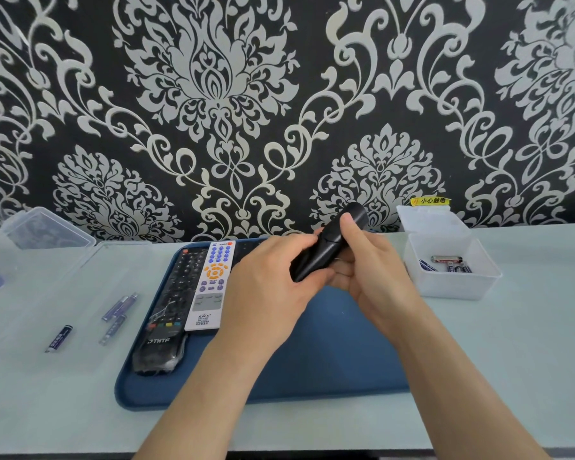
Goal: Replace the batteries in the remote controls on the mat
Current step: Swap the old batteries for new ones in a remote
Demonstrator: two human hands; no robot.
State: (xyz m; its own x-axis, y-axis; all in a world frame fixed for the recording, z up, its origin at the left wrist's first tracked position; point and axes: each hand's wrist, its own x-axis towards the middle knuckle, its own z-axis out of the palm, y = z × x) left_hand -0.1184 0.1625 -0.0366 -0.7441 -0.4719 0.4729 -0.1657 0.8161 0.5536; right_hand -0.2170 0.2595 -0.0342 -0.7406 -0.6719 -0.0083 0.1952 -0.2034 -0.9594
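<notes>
Both hands — left hand (273, 280), right hand (369, 270) — grip a smooth, rounded black remote (329, 247) above the blue mat (312, 366).

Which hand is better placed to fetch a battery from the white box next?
Probably the right hand. It is nearest the white box, which stands right of the mat; the left hand would have to cross over. Both grip the black remote, so it must let go first.
</notes>
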